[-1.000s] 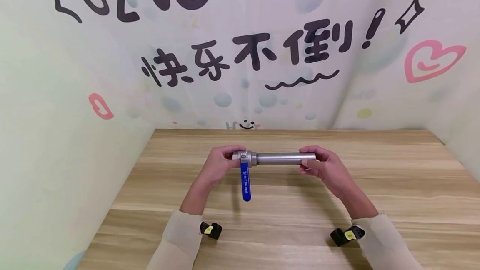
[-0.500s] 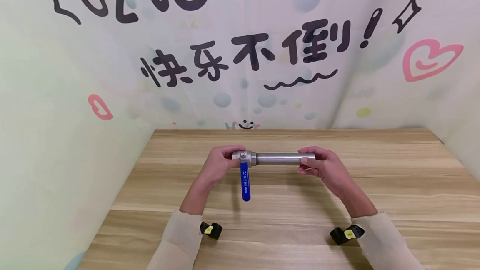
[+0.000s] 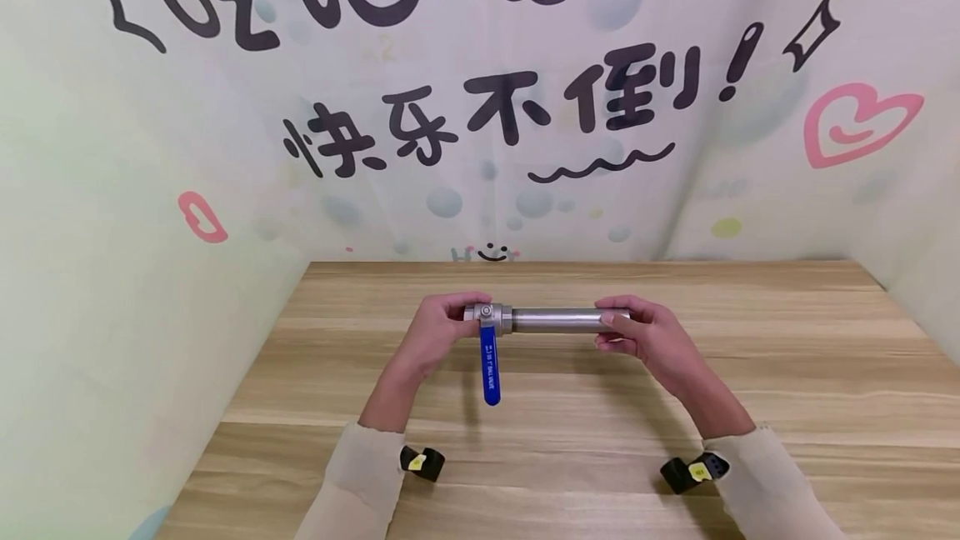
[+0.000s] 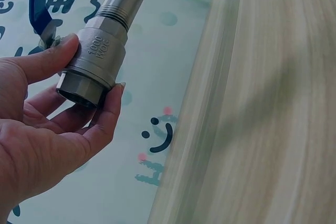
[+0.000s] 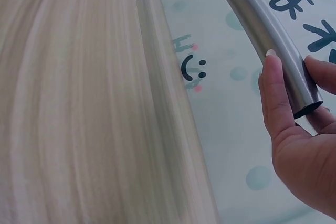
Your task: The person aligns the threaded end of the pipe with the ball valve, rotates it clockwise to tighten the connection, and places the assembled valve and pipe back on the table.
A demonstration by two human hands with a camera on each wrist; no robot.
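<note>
A steel ball valve [image 4: 100, 53] with a blue lever handle [image 3: 490, 365] is joined to a straight metal pipe [image 3: 558, 321]; threads show at the joint in the left wrist view. My left hand [image 3: 442, 332] grips the valve body, thumb on the near side and fingers round the far side. The pipe's free end is held by my right hand [image 3: 648, 332], pinched between thumb and fingers. Valve and pipe lie level, held above the table, and the lever points toward me. In the right wrist view the pipe's open end [image 5: 308, 109] shows between the fingers.
Below is a wood-grain table [image 3: 540, 457] carrying the shadows of the hands and pipe. A printed cloth wall [image 3: 420, 215] rises at its back edge, with more wall to the left and right. Black wrist cameras [image 3: 423, 462] sit at both sleeves.
The right hand's fingers have shifted very slightly along the pipe toward the left. Both hands keep their holds, and the valve stays in place; the head view tilts slightly.
</note>
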